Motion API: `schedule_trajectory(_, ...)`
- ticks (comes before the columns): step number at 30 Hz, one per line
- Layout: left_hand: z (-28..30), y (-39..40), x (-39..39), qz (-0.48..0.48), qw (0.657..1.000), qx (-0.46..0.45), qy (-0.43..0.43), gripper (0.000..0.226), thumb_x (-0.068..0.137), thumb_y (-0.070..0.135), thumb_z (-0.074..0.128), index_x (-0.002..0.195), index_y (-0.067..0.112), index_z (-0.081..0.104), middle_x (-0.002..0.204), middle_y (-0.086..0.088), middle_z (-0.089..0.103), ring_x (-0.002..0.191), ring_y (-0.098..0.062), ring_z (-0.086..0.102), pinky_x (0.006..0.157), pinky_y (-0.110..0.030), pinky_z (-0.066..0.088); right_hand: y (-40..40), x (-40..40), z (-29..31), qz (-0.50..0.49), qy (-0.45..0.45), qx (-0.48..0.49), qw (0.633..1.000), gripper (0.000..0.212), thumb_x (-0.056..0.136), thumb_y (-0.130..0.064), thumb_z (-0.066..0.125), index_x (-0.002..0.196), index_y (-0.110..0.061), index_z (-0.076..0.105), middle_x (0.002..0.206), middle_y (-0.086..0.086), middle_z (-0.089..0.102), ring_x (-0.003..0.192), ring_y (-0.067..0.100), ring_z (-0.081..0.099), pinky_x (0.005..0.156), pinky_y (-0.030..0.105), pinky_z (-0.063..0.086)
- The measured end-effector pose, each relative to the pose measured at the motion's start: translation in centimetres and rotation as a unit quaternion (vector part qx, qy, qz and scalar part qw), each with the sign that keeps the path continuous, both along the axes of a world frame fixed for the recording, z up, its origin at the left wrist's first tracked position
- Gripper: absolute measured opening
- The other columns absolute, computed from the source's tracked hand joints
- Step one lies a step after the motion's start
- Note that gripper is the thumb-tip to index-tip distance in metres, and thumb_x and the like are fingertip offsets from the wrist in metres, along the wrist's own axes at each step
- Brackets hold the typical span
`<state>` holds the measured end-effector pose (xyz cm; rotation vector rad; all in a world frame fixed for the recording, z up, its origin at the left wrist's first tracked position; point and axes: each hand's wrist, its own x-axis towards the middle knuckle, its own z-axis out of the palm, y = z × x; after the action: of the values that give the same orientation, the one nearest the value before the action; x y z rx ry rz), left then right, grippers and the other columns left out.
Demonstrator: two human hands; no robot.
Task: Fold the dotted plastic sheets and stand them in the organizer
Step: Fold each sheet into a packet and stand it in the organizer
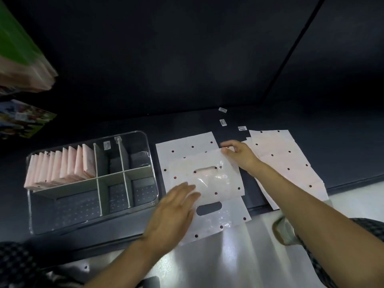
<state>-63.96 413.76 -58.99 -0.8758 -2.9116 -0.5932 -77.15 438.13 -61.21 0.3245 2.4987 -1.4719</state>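
Two hands on one sheet (207, 175), half folded on the dark table (187, 125).

I see the sheet lying between the organizer (145, 183) on the left and a stack (286, 159) of flat sheets on the right, its near edge hanging past the table's front edge. Bare table runs behind the sheet to the wall, with three small labels (223, 122) there. My left hand (174, 208) lies flat with fingers spread, pressing the folded flap's near left part. My right hand (239, 151) pinches the flap's far right corner, just beside the stack. Folded sheets (62, 167) stand in the organizer's far left compartment; the other compartments show only their floors.
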Motion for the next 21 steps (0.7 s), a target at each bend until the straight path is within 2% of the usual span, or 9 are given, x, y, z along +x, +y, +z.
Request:
schedule_trajectory(2, -1.4, 0.3, 0.9, -0.028, 0.999, -0.04, -0.024, 0.049, 0.065, 0.025, 0.084, 0.112, 0.021, 0.068, 0.123, 0.002, 0.064, 0.116, -0.016, 0.059, 0.095, -0.035, 0.047, -0.3, 0.6, -0.7, -0.015, 0.043, 0.037, 0.998, 0.044, 0.094, -0.022, 0.057, 0.135, -0.017, 0.045, 0.136, 0.002, 0.049, 0.124, 0.017, 0.045, 0.098, 0.02, 0.032)
schedule_trajectory(4, -2.5, 0.3, 1.5, -0.054, 0.995, -0.074, -0.042, 0.055, 0.062, 0.035, 0.085, 0.112, 0.019, 0.069, 0.125, 0.002, 0.063, 0.117, -0.014, 0.059, 0.095, -0.033, 0.048, -0.5, 2.4, -1.1, -0.009, 0.107, 0.122, 0.987, 0.048, 0.096, -0.025, 0.052, 0.141, -0.017, 0.038, 0.144, 0.0, 0.041, 0.131, 0.016, 0.038, 0.102, 0.019, 0.027)
schedule_trajectory(7, -3.6, 0.7, 2.0, -0.052, 0.988, -0.135, -0.059, 0.063, 0.07, 0.045, 0.078, 0.123, 0.015, 0.064, 0.134, -0.002, 0.056, 0.124, -0.015, 0.053, 0.1, -0.034, 0.046, -1.3, 7.1, -2.1, 0.125, 0.172, 0.234, 0.949, 0.046, 0.098, -0.024, 0.048, 0.141, -0.013, 0.039, 0.147, 0.003, 0.04, 0.135, 0.019, 0.036, 0.111, 0.024, 0.024)
schedule_trajectory(8, -3.8, 0.9, 2.0, -0.048, 0.984, -0.16, -0.068, 0.065, 0.08, 0.046, 0.068, 0.134, 0.014, 0.053, 0.144, -0.005, 0.044, 0.132, -0.017, 0.043, 0.108, -0.037, 0.037, -1.7, 8.9, -2.4, 0.19, 0.195, 0.269, 0.924, 0.046, 0.097, -0.023, 0.049, 0.141, -0.01, 0.04, 0.147, 0.005, 0.04, 0.136, 0.021, 0.037, 0.114, 0.029, 0.024)
schedule_trajectory(9, -4.2, 1.1, 2.1, -0.048, 0.979, -0.181, -0.076, 0.067, 0.091, 0.047, 0.054, 0.145, 0.012, 0.034, 0.153, -0.007, 0.025, 0.141, -0.019, 0.026, 0.116, -0.039, 0.019, -2.1, 10.5, -2.9, 0.252, 0.222, 0.302, 0.892, 0.048, 0.095, -0.023, 0.051, 0.139, -0.008, 0.042, 0.147, 0.007, 0.041, 0.137, 0.023, 0.037, 0.115, 0.033, 0.025)
schedule_trajectory(11, -5.0, 1.4, 2.1, -0.051, 0.977, -0.183, -0.1, 0.067, 0.101, 0.046, 0.026, 0.149, 0.01, -0.004, 0.156, -0.005, -0.012, 0.146, -0.018, -0.008, 0.114, -0.034, -0.015, -2.9, 12.9, -3.9, 0.346, 0.261, 0.35, 0.83, 0.051, 0.091, -0.029, 0.057, 0.137, -0.007, 0.046, 0.144, 0.006, 0.044, 0.134, 0.021, 0.04, 0.113, 0.04, 0.029)
schedule_trajectory(13, -5.5, 1.5, 2.2, -0.039, 0.974, -0.19, -0.114, 0.067, 0.101, 0.047, 0.018, 0.148, 0.011, -0.014, 0.155, -0.002, -0.02, 0.144, -0.016, -0.018, 0.111, -0.028, -0.021, -3.3, 14.2, -4.5, 0.377, 0.258, 0.383, 0.803, 0.053, 0.091, -0.036, 0.056, 0.136, -0.008, 0.049, 0.143, 0.005, 0.046, 0.133, 0.02, 0.042, 0.108, 0.045, 0.036)
schedule_trajectory(16, -5.6, 0.9, 2.2, -0.042, 0.967, -0.222, -0.114, 0.068, 0.101, 0.049, 0.016, 0.148, 0.012, -0.015, 0.155, -0.001, -0.021, 0.144, -0.016, -0.019, 0.112, -0.029, -0.02, -1.5, 14.7, -4.5, 0.366, 0.23, 0.43, 0.793, 0.053, 0.094, -0.043, 0.037, 0.133, -0.011, 0.053, 0.141, 0.002, 0.048, 0.131, 0.017, 0.045, 0.106, 0.042, 0.038)
schedule_trajectory(21, -5.6, -2.6, 2.5, -0.04, 0.957, -0.258, -0.124, 0.069, 0.099, 0.053, 0.014, 0.147, 0.013, -0.015, 0.151, -0.001, -0.027, 0.135, -0.017, -0.031, 0.105, -0.029, -0.034, 4.2, 14.8, -3.1, 0.363, 0.169, 0.479, 0.781, 0.057, 0.093, -0.044, 0.03, 0.132, -0.011, 0.054, 0.14, 0.003, 0.049, 0.129, 0.018, 0.047, 0.111, 0.035, 0.022)
